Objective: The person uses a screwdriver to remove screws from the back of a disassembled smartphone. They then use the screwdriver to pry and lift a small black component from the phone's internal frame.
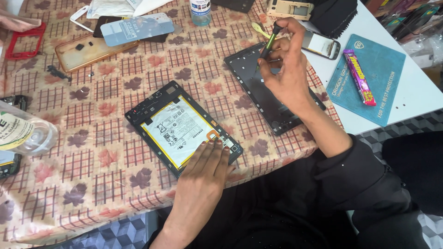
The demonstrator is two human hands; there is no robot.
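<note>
- The opened black tablet with its big white-and-yellow battery pack (177, 127) lies in the middle of the leaf-patterned checked tablecloth (97, 170), long axis running diagonally from upper left to lower right.
- Left hand (205, 173) lies flat on its lower right corner, fingers straight and close together, fingertips (210, 145) pointing up and to the left along the tablet. It's pressing, not gripping.
- Right hand (286, 69) is up and to the right, well apart from the tablet, fingers pinched round a slim dark screwdriver with a green band (269, 45), tip pointing down at the separate black back cover panel (258, 92) under it. So the left hand is clearly the nearer one to the tablet.
- Labels and packaging: pale blue rectangular card (136, 28) lying on phone parts at top left, clear plastic bottle with a white and green label (23, 133) at the left edge, teal rectangular work mat with white print (383, 60) on the white table at right, and a long purple snack wrapper (359, 76) lying on that mat.
</note>
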